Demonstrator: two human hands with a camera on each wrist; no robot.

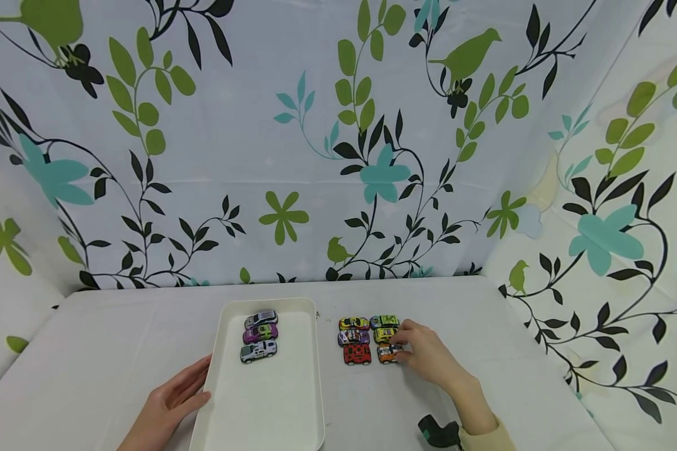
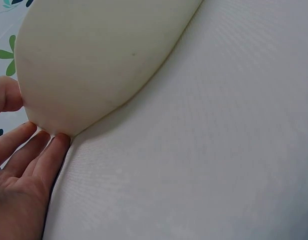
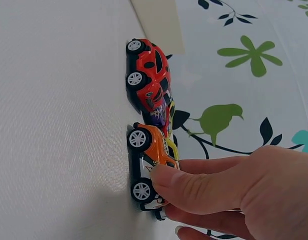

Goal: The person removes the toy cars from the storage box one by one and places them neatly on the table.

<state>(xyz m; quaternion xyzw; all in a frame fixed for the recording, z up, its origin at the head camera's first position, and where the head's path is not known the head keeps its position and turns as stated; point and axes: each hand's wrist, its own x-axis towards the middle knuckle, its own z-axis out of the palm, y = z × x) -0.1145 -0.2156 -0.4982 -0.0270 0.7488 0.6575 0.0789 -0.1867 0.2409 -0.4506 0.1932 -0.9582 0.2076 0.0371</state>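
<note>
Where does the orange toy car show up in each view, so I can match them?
Head: orange toy car, below and right of centre, pinched by the right hand.
Left wrist: not in it.
Right wrist: just below centre, pinched by that hand.
Landmark: red toy car, beside it in head and right wrist views.

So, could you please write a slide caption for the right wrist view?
Right hand pinching an orange toy car, a red toy car beyond it.
</note>
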